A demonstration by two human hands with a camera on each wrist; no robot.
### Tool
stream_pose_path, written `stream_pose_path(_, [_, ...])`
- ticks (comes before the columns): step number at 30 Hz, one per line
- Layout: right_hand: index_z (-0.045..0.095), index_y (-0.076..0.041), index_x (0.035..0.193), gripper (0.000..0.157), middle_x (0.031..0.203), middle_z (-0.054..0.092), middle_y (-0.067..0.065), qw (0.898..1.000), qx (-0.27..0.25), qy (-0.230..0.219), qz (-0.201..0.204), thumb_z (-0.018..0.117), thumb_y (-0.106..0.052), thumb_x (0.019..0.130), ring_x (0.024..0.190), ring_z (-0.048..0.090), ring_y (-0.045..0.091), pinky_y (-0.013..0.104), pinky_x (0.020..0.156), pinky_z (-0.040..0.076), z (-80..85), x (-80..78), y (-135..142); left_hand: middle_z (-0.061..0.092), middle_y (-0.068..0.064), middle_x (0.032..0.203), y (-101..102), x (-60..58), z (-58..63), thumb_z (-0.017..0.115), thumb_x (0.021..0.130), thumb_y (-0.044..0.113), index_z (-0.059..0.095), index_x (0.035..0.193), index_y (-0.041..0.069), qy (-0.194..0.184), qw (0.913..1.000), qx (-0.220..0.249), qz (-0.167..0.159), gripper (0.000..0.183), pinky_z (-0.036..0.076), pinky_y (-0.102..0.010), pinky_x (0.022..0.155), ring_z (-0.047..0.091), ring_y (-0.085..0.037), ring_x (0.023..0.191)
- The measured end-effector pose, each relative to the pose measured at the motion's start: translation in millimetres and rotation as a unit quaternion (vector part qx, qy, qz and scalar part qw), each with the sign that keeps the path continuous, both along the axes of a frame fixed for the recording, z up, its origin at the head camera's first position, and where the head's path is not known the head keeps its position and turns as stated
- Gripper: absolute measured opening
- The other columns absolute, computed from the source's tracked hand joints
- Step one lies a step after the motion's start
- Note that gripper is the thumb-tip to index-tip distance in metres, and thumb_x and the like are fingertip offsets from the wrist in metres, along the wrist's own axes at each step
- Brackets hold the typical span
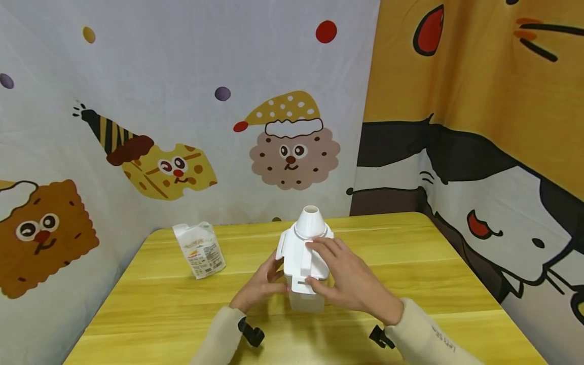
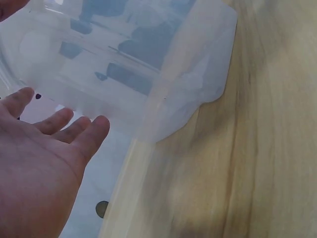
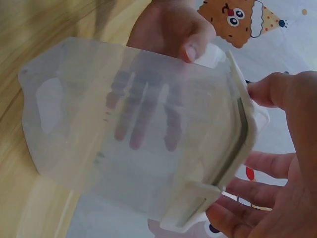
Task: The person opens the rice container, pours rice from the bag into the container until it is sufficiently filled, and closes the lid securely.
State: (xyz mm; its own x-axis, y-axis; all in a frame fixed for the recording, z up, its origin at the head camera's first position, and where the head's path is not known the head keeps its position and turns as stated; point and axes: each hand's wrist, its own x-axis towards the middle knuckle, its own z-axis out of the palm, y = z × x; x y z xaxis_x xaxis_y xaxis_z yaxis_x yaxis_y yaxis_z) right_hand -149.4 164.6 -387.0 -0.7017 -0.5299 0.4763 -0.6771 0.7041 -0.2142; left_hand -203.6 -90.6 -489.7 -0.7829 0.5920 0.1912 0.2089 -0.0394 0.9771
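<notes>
A translucent plastic storage container (image 1: 307, 303) stands on the table, its bottom seen against the wood in the left wrist view. On it sits a white lid (image 1: 303, 256) with a cone-shaped spout (image 1: 311, 223) and a flap sticking out at the left. My left hand (image 1: 261, 285) holds the container's left side; its fingers show through the wall in the right wrist view. From the right, my right hand (image 1: 349, 276) grips the lid, thumb at the near edge, fingers across the top. In its wrist view the thumb and fingers (image 3: 257, 191) touch opposite lid edges.
A white printed packet (image 1: 201, 251) stands at the back left of the wooden table (image 1: 150, 304). Cartoon-printed curtains (image 1: 182, 61) hang behind the table and on both sides.
</notes>
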Motion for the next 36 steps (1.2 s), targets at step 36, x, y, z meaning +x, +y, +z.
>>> stream_pose_path(36, [0.058,-0.017,0.143,0.063,0.155,0.051,0.004,0.994,-0.009,-0.014,0.106,0.082,-0.032,0.086,0.140,0.052,0.027,0.049,0.110,0.051,3.7,-13.1,18.8,0.027,-0.003,0.169,6.7,17.8,-2.8,0.073,0.094,0.011,0.024,0.163,0.026,-0.002,0.9974,-0.032,0.064,0.086,0.045,-0.034,0.115,0.032,-0.029,0.154])
